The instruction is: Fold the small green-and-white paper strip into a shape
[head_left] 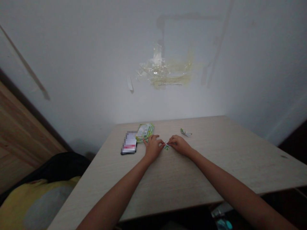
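Note:
Between my two hands is a small folded green-and-white piece of wrapper [166, 147], close to the tabletop. My left hand [153, 146] pinches its left side with thumb and forefinger, the other fingers spread out. On the right side, my right hand [178, 144] pinches it with its fingertips. Just behind my left hand lies a flat green-and-white packet [145, 131]. A phone [129, 143] with a lit, partly blurred screen lies left of that hand, touching or nearly touching the packet. Beyond my right hand rests a crumpled green-and-white wrapper [186, 133].
The light wooden table [216, 143] stands against a white wall [96, 64] with peeling clear tape [158, 68]. At lower left are yellow and grey cloth [43, 201] and a dark item. Below the table's front edge, several objects [223, 214] show dimly.

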Motion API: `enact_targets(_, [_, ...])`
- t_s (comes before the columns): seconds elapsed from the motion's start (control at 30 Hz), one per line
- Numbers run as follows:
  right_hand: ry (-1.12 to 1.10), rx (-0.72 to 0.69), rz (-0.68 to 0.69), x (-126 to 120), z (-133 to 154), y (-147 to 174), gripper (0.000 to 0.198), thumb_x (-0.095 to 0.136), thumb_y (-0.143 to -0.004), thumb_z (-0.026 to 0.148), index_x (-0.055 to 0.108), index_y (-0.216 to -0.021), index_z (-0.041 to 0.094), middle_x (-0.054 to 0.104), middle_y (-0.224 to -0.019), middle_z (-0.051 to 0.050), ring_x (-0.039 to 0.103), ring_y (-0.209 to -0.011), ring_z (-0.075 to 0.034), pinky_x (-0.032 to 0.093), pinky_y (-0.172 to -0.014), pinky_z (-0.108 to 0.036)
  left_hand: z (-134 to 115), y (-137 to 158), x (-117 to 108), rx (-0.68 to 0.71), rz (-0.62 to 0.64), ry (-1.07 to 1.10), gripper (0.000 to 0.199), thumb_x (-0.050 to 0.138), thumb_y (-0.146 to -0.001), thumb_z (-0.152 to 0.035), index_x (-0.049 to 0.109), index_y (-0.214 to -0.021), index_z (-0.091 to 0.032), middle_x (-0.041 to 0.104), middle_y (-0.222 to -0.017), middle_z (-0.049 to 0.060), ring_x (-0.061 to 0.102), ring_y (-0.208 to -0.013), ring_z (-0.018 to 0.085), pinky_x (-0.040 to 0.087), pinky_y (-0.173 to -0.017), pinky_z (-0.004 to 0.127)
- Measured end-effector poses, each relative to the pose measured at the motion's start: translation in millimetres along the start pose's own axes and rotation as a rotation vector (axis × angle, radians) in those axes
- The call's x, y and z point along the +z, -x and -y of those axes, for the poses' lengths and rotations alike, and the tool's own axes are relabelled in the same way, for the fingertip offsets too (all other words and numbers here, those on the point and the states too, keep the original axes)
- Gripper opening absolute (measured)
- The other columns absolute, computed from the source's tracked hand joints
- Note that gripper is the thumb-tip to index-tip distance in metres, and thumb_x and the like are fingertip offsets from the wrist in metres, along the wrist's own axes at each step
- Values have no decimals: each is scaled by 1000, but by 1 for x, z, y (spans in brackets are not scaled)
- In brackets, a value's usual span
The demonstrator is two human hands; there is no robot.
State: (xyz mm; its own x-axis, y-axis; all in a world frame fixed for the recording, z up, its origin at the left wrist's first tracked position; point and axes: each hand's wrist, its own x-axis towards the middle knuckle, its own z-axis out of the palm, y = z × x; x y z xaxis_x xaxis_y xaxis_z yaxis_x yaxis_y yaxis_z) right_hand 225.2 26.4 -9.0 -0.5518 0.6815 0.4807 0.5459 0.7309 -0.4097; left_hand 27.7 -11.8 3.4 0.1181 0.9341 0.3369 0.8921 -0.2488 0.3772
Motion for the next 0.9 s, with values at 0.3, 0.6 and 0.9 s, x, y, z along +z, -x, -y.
enact_targets(0.3, [142,-9,43,2,-2,-5,15,66,-87,20,78,-95,22,74,-86,-7,63,-86,-20,44,-84,-33,1,-3,2,-3,-6,11,11,66,-84,-38,74,-86,-32,56,-134,2,39,-133,29,2,-109,74])
enact_targets(0.6, [182,1,52,2,0,-4,15,65,-86,20,78,-94,24,72,-86,-6,61,-88,-20,41,-85,-33,2,-3,3,16,-16,-12,15,66,-83,-40,74,-95,-36,56,-134,4,40,-132,30,4,-109,74])
enact_targets(0.9, [96,34,11,2,4,-1,15,64,-86,19,77,-92,22,69,-89,-7,60,-91,-19,43,-86,-32,1,-5,-7,23,69,-79,20,62,-84,-46,76,-96,-40,53,-142,2,36,-135,32,2,-112,72])
